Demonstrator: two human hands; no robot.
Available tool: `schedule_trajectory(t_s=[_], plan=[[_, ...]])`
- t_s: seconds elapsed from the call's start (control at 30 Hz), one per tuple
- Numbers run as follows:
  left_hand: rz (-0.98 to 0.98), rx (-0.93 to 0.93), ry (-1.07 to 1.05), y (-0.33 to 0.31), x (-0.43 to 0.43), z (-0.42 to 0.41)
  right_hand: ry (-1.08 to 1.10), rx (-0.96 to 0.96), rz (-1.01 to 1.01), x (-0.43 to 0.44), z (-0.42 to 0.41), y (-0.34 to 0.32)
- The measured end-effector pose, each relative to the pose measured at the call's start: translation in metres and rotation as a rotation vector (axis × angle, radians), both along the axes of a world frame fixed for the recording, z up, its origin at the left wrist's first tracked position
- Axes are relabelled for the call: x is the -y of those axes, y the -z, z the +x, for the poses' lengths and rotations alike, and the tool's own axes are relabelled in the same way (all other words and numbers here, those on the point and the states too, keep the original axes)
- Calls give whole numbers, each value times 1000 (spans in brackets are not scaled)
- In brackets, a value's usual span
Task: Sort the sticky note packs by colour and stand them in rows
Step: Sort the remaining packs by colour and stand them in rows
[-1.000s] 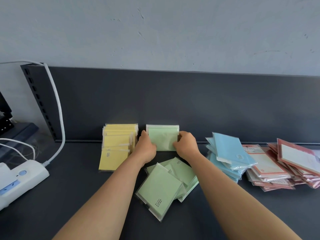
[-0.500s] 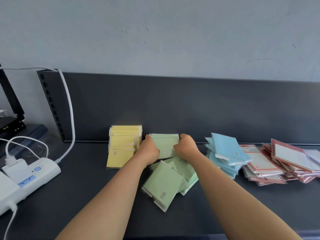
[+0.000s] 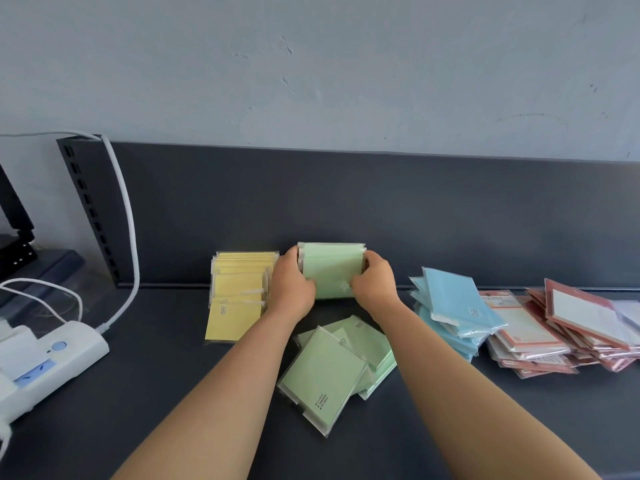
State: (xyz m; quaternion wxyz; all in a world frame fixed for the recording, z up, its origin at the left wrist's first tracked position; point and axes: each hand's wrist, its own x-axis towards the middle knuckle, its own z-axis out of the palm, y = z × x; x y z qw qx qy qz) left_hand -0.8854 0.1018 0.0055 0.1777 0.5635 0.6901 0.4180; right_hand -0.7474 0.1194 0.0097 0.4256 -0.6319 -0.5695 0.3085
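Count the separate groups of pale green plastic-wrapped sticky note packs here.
2: an upright green row against the dark back panel, gripped between left hand and right hand; a loose flat green pile in front. Others could hide beneath.

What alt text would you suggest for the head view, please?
The left hand and right hand grip a standing stack of green packs by its sides on a dark shelf, next to a yellow row. Loose green packs lie in front; a blue pile and a red pile sit further right.
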Motion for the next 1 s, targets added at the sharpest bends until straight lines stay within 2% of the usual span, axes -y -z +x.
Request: schedule_trajectory(t_s=[0.1,0.3,0.5,0.87,1.0], plan=[[-68,-105,-30,4,-11,-2,3,33,-38,-8,1,5],[-196,-81,46,15,-13,2,-12,167,-134,-10,5,17],[-150,-98,-10,10,-15,3,14,145,-78,-16,5,17],[-238,-24,-28,6,-9,8,-4,222,-123,-17,2,16],[-243,-53,15,0,-2,13,-10,223,-121,-11,3,14]])
